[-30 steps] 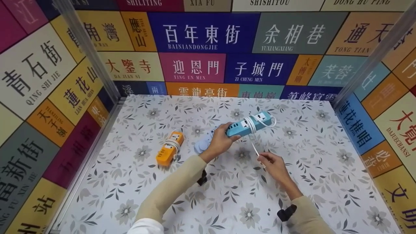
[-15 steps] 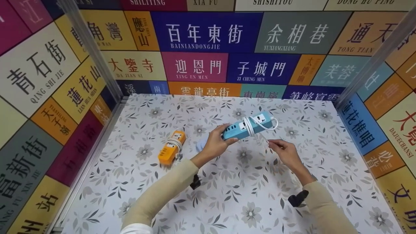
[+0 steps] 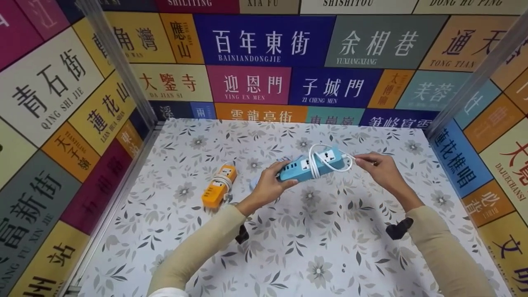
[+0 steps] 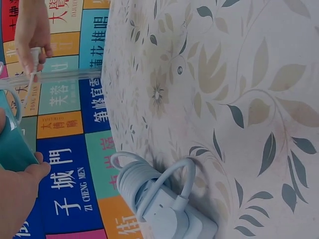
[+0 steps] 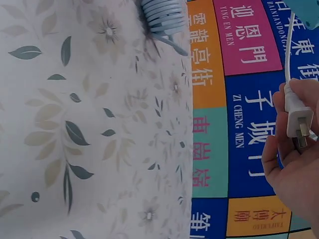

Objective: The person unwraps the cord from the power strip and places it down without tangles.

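My left hand grips the near left end of a teal power strip, thumb along its front side, and holds it up tilted. White cord wraps round the strip's middle, and a loose loop rises over its right end. Just right of that end, my right hand holds the cord's plug end; the white plug shows its metal prongs in the right wrist view. In the left wrist view, a pale blue power strip with its cord coiled round it lies beneath; the head view has it mostly hidden behind my left hand.
An orange power strip with a cord wound round it lies on the table left of my left hand. The table has a leaf-and-flower cover. Printed sign panels wall in the back and both sides.
My right hand has moved up and right, from below the teal power strip to beside its right end, carrying the cord. A loop now stands above the strip. My left hand has shifted slightly left.
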A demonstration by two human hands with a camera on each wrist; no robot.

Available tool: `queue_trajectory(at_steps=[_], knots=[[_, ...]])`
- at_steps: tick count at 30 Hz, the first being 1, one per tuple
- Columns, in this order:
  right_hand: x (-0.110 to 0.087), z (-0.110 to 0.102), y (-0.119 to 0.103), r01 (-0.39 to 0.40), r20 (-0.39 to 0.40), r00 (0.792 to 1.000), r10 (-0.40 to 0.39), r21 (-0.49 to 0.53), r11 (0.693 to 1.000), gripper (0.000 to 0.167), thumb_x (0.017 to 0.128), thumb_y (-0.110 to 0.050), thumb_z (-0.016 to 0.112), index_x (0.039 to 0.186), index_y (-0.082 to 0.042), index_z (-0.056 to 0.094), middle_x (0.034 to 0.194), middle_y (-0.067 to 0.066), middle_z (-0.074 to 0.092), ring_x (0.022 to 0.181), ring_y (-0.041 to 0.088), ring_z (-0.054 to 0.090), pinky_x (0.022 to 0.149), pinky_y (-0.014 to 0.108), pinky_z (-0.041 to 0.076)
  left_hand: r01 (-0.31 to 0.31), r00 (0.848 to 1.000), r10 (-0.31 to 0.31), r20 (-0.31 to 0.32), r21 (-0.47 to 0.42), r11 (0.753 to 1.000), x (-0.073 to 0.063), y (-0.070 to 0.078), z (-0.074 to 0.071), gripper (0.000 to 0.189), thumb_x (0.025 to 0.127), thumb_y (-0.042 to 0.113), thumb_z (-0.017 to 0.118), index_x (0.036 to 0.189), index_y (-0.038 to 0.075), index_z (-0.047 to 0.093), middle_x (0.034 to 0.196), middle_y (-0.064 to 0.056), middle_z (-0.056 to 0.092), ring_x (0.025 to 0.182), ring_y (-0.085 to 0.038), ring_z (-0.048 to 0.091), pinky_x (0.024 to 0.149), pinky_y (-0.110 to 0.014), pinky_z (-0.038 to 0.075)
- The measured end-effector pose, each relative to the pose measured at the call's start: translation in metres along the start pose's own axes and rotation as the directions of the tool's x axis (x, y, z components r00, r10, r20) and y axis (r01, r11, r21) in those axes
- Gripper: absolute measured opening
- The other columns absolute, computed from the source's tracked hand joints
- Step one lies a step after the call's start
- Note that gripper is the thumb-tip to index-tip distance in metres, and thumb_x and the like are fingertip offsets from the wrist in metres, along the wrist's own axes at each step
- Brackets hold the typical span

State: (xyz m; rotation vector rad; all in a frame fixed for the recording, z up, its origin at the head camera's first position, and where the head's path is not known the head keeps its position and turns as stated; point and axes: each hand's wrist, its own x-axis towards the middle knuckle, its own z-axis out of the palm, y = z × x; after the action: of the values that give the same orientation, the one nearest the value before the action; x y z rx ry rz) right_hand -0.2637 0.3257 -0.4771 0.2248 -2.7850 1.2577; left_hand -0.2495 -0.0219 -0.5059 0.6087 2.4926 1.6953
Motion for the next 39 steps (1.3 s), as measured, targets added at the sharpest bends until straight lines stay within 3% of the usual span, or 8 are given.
queue_trajectory(at_steps=[8,13,21,26,30,35,36,39], knots=[[0.01,-0.011,-0.033,0.03,-0.034,0.999,-0.029,0.016,0.999,0.039,0.098,-0.04,0.061,0.122,-0.011,0.073,0.096,-0.014,0.062,0.085,0.006,0.052,0.071,0.019,0.042,0.042,0.999,-0.041,0.016,-0.036,0.998,-0.009,-0.005,-0.003,0.063,0.09,0.027,0.076,0.145,0.009,0.052,0.135,-0.009,0.06,0.115,-0.02,0.058,0.099,-0.038,0.048],[0.008,-0.013,-0.052,0.112,-0.131,0.986,-0.106,0.041,0.993,0.029,0.097,-0.03,0.066,0.117,-0.011,0.075,0.094,-0.007,0.063,0.085,0.004,0.054,0.074,0.019,0.041,0.024,1.0,-0.024,0.004,-0.055,0.998,-0.01,-0.007,-0.007,0.06,0.089,0.026,0.076,0.143,0.008,0.054,0.132,-0.01,0.062,0.113,-0.021,0.058,0.098,-0.039,0.049],[-0.02,-0.01,-0.074,0.221,-0.195,0.957,-0.213,0.023,0.975,0.018,0.096,-0.018,0.068,0.11,-0.011,0.076,0.099,-0.002,0.065,0.092,0.001,0.055,0.084,0.015,0.04,0.041,0.998,-0.046,-0.045,-0.106,0.993,-0.011,-0.012,-0.011,0.063,0.089,0.025,0.076,0.144,0.005,0.052,0.134,-0.013,0.06,0.111,-0.023,0.06,0.094,-0.038,0.051],[-0.042,-0.009,-0.076,0.291,-0.162,0.944,-0.286,0.007,0.957,0.015,0.095,-0.009,0.067,0.107,-0.011,0.075,0.099,0.001,0.067,0.09,0.0,0.055,0.079,0.011,0.042,0.072,0.994,-0.081,-0.073,-0.117,0.99,-0.015,-0.014,-0.017,0.065,0.089,0.026,0.077,0.145,0.006,0.051,0.134,-0.014,0.059,0.112,-0.027,0.058,0.091,-0.036,0.053],[-0.054,-0.007,-0.071,0.333,-0.126,0.935,-0.331,-0.004,0.943,0.019,0.093,-0.002,0.068,0.106,-0.012,0.076,0.095,0.003,0.07,0.086,0.001,0.055,0.081,0.009,0.043,0.067,0.99,-0.083,-0.114,-0.134,0.989,-0.02,-0.015,-0.024,0.065,0.088,0.026,0.077,0.144,0.006,0.052,0.137,-0.016,0.058,0.117,-0.03,0.058,0.099,-0.043,0.05],[-0.066,-0.003,-0.059,0.297,-0.075,0.952,-0.298,-0.019,0.955,0.018,0.092,-0.006,0.07,0.106,-0.016,0.076,0.102,0.003,0.072,0.092,-0.002,0.058,0.085,0.009,0.042,0.075,0.977,-0.098,-0.187,-0.127,0.989,-0.026,-0.017,-0.034,0.063,0.087,0.028,0.078,0.143,0.008,0.055,0.14,-0.016,0.059,0.119,-0.031,0.057,0.106,-0.049,0.045],[-0.067,-0.002,-0.056,0.29,-0.067,0.954,-0.291,-0.022,0.957,0.018,0.091,-0.007,0.071,0.106,-0.016,0.076,0.103,0.002,0.072,0.094,-0.003,0.058,0.08,0.01,0.042,0.077,0.976,-0.101,-0.195,-0.129,0.989,-0.027,-0.018,-0.035,0.063,0.087,0.028,0.078,0.143,0.008,0.055,0.14,-0.016,0.058,0.12,-0.031,0.057,0.106,-0.049,0.045],[-0.071,0.002,-0.047,0.288,-0.058,0.956,-0.288,-0.018,0.958,0.021,0.088,-0.006,0.075,0.104,-0.019,0.077,0.102,0.001,0.073,0.096,-0.001,0.059,0.084,0.01,0.042,0.08,0.974,-0.106,-0.199,-0.134,0.988,-0.03,-0.017,-0.039,0.064,0.087,0.028,0.078,0.143,0.009,0.054,0.145,-0.017,0.055,0.124,-0.032,0.056,0.109,-0.049,0.044]])
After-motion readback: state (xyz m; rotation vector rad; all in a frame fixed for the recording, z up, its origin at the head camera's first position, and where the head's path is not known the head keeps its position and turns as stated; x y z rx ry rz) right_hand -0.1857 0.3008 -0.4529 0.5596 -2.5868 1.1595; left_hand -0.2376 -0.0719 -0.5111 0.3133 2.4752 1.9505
